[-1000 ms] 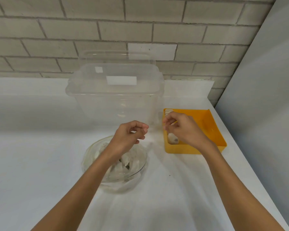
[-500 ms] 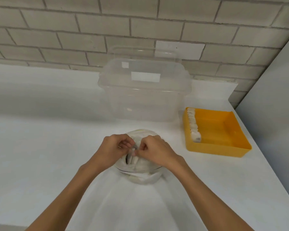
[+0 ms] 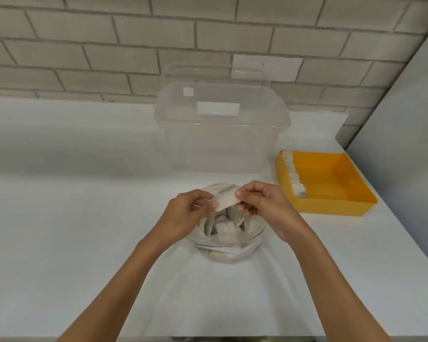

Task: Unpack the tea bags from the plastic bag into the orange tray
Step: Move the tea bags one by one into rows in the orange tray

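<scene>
I pinch one tea bag (image 3: 226, 199) between my left hand (image 3: 183, 214) and my right hand (image 3: 263, 206), just above the open plastic bag (image 3: 232, 255) of tea bags, which sits in a glass bowl (image 3: 256, 234). At two o'clock from the bowl lies the orange tray (image 3: 331, 211), with a row of tea bags (image 3: 292, 172) along its left wall. At twelve o'clock stands a clear plastic container (image 3: 220, 144).

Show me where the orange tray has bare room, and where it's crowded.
Free: the orange tray floor from the row of tea bags at its left wall to its right wall; also the counter left of the clear bin. Crowded: the tray's left edge, and over the plastic bag, where left hand and right hand pinch a tea bag.
</scene>
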A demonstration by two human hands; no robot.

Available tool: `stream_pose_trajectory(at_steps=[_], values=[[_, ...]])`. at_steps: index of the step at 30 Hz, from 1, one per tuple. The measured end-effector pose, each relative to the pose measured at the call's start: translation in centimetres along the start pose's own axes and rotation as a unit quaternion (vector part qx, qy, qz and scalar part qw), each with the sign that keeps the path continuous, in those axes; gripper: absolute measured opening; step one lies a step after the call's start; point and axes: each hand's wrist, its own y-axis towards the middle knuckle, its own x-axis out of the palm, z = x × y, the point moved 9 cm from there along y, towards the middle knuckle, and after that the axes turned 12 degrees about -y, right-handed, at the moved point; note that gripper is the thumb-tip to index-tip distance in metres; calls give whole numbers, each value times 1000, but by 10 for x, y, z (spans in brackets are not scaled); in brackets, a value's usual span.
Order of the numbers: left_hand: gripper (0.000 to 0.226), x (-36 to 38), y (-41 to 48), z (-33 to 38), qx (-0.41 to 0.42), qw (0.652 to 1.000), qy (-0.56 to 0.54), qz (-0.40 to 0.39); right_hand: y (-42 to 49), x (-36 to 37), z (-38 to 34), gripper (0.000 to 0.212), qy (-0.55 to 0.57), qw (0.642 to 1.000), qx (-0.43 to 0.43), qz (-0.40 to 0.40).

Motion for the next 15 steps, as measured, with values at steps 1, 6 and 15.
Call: stream_pose_trajectory(at_steps=[1,6,15], values=[[24,2,1,1,-2,1000,-15,-10,-2,-1,1,7,33,999,2,1],[28,4,-2,22,36,983,-180,-17,-11,6,14,6,175,982,74,-2],[11,-4,10,62,141,985,-92,-38,0,24,17,7,233,964,125,-16]])
